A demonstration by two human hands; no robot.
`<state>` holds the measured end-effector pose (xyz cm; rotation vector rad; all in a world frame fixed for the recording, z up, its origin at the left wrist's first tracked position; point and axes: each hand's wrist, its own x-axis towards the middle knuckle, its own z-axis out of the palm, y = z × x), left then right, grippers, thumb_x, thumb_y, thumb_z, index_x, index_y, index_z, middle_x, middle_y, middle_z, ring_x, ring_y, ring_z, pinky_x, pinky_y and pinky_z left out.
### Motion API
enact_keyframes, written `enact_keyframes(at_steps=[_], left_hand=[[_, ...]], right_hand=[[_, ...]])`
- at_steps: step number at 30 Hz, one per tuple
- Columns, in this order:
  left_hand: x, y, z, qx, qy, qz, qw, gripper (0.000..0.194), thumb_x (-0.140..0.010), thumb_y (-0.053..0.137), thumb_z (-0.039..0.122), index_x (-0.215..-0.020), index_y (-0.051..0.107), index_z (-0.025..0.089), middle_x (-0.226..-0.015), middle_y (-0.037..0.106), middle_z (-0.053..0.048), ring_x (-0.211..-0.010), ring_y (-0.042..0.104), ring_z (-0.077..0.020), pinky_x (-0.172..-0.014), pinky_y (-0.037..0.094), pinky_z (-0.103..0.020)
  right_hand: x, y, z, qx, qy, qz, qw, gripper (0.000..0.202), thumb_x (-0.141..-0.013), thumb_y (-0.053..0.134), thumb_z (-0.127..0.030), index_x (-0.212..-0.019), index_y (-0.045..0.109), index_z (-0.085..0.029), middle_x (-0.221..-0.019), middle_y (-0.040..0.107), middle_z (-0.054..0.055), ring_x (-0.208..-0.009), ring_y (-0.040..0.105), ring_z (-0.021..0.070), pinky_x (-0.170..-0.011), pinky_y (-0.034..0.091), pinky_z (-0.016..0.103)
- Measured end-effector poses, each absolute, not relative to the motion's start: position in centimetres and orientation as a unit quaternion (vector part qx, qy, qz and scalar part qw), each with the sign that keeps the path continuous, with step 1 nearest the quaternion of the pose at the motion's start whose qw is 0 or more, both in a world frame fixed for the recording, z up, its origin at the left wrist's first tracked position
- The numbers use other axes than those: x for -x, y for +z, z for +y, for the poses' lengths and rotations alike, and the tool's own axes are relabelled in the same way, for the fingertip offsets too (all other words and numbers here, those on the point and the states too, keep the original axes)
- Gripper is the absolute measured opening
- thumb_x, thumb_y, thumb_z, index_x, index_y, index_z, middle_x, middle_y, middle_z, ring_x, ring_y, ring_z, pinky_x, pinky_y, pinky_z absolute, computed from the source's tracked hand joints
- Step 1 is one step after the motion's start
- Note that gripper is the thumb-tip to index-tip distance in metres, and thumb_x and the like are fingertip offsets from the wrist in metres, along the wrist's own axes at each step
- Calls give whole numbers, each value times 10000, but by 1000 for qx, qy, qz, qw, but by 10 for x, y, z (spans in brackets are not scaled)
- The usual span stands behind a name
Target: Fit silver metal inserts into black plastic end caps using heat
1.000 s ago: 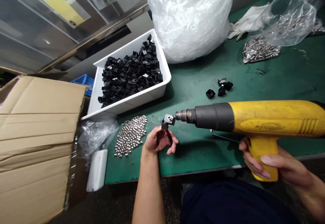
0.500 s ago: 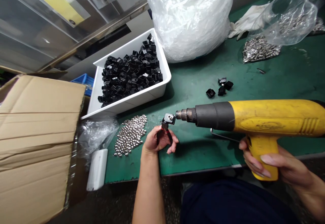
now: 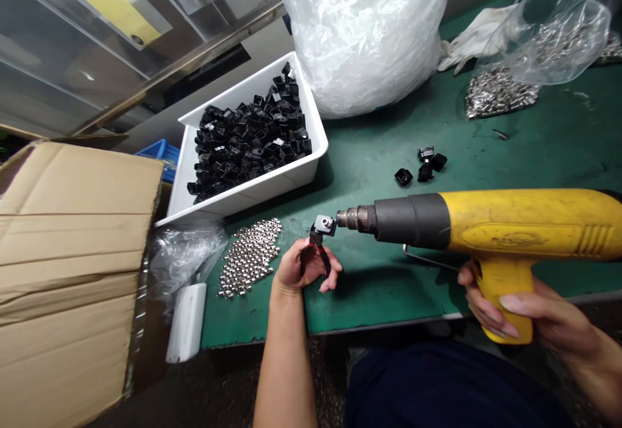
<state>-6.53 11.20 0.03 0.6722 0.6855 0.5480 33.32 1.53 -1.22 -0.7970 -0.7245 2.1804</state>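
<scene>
My left hand [image 3: 313, 269] is closed round the dark, red-marked handles of a pair of pliers [image 3: 315, 240]. Their jaws grip a small black plastic part [image 3: 332, 228] with a shiny metal fitting [image 3: 326, 222] on its top. In my right hand [image 3: 522, 305] is a yellow heat gun [image 3: 529, 224], held by its grip. The gun's stepped metal nozzle points left, right beside the part, with a narrow gap between. A thin bent metal rod [image 3: 430, 259] shows below the barrel, its right end by my right fingers; whether they hold it I cannot tell.
Left of the pliers lie many small metal fittings [image 3: 250, 256]. A white bin [image 3: 253, 188] of black plastic parts stands behind, beside a large plastic bag [image 3: 369, 39]. Several loose black parts [image 3: 425, 168] lie beyond the gun. A cardboard box [image 3: 72, 272] is at left, bagged metal pieces [image 3: 503, 91] at far right.
</scene>
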Motion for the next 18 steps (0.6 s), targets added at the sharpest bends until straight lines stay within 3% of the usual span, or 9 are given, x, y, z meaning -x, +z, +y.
enact_keyframes(at_steps=[18], left_hand=[[63, 2, 113, -308, 264, 309, 860, 681, -914, 431, 607, -896, 789, 28, -675, 747, -192, -486, 645, -247, -477, 444, -315]], right_hand=[[-333, -15, 17, 273, 847, -279, 362, 421, -906, 600, -440, -1280, 589, -247, -739, 572, 24, -548, 439, 131, -543, 363, 290]])
